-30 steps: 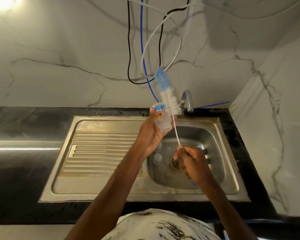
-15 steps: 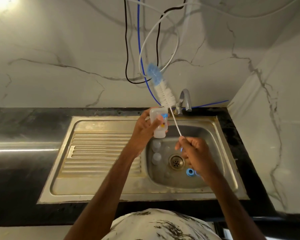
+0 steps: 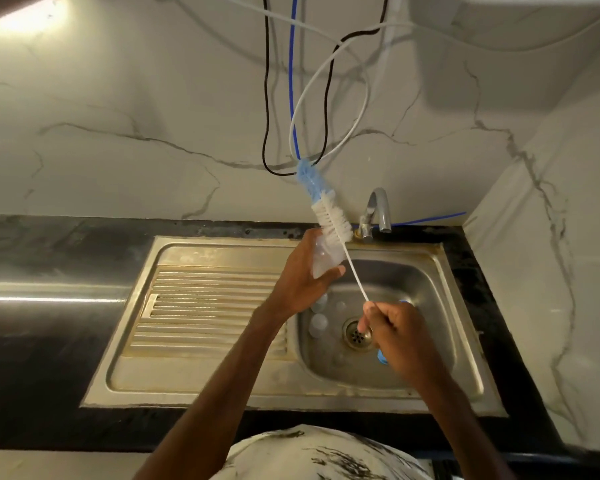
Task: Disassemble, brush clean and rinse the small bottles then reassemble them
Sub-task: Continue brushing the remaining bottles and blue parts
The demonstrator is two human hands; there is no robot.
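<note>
Dimly lit, warm cast. Blown out at the upper left corner of the wall (image 3: 25,20). Noted a thin glare streak along the left end of the bench (image 3: 49,298) and a soft sheen across the sink drainboard (image 3: 205,306). Found deep shadow at the bench's near edge. Bowed toward the edges by the wide lens. Slightly soft throughout, mildly blurred at the brush (image 3: 329,220) bristles.
</note>
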